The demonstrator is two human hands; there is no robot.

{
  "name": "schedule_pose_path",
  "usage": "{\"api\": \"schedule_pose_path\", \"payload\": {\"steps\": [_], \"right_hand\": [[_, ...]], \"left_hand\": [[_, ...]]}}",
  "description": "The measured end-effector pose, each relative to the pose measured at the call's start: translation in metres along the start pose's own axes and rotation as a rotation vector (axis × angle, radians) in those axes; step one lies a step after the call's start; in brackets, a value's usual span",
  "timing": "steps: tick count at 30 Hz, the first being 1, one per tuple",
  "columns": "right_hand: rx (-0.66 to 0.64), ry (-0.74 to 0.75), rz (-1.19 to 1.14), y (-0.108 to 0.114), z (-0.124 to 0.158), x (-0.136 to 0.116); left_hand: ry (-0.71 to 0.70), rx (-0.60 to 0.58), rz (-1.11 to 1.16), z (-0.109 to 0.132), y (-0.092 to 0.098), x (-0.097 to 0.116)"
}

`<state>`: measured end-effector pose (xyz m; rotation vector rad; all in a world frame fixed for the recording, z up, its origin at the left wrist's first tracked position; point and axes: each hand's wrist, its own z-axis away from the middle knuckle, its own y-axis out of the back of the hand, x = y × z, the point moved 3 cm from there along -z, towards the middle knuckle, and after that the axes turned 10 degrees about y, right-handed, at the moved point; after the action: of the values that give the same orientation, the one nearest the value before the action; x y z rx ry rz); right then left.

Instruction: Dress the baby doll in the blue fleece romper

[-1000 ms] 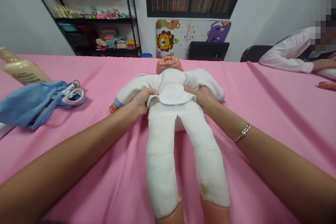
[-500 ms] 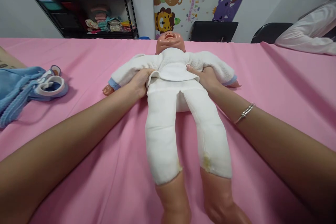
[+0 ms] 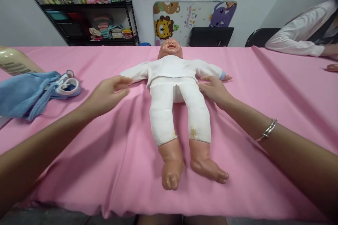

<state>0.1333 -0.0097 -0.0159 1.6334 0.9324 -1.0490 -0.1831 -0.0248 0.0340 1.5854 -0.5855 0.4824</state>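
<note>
A baby doll (image 3: 171, 74) lies on its back on the pink table cloth (image 3: 105, 168), dressed in a white top and white trousers, with bare plastic feet and a yellowish stain near one trouser cuff. My right hand (image 3: 214, 90) rests open against the doll's side at the waist. My left hand (image 3: 108, 93) hovers open beside the doll's other side, its fingertips near the sleeve and holding nothing. A blue cloth (image 3: 26, 93) and a white-rimmed blue baby shoe (image 3: 69, 86) lie to the left of that hand.
A cream bottle (image 3: 16, 61) lies at the far left table edge. A co-worker's white sleeve (image 3: 298, 33) and hand (image 3: 332, 67) are at the right, by a black chair (image 3: 261, 37). A metal shelf (image 3: 89, 17) holding folded items and an animal-print mat (image 3: 194, 19) stand behind.
Both hands have let go of the doll's waist and moved outward, my left hand coming off it. The view has shifted back, so the doll's feet and the near table edge now show.
</note>
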Motion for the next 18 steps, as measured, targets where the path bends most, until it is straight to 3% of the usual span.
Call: {"api": "schedule_pose_path", "payload": {"steps": [2,4,6,8,10,14,18], "right_hand": [[-0.007,-0.009,-0.016,0.005,0.012,0.001],[-0.002,0.007,-0.042,0.006,0.019,0.003],[0.021,0.039,-0.067,0.006,0.019,0.007],[0.037,0.076,-0.085,0.004,0.017,0.013],[0.03,0.123,-0.1,0.003,0.014,0.019],[0.014,0.168,-0.109,0.004,0.013,0.024],[-0.001,0.169,-0.109,0.006,0.017,0.022]], "left_hand": [[-0.184,0.281,-0.402,0.013,0.031,-0.017],[-0.069,0.44,-0.666,0.019,0.056,-0.045],[0.167,0.326,-0.791,0.02,0.073,-0.078],[0.365,0.083,-0.813,0.023,0.082,-0.108],[0.405,0.024,-0.855,0.026,0.09,-0.123],[0.383,0.249,-0.886,0.032,0.101,-0.118],[0.261,0.557,-0.586,0.046,0.109,-0.085]]}}
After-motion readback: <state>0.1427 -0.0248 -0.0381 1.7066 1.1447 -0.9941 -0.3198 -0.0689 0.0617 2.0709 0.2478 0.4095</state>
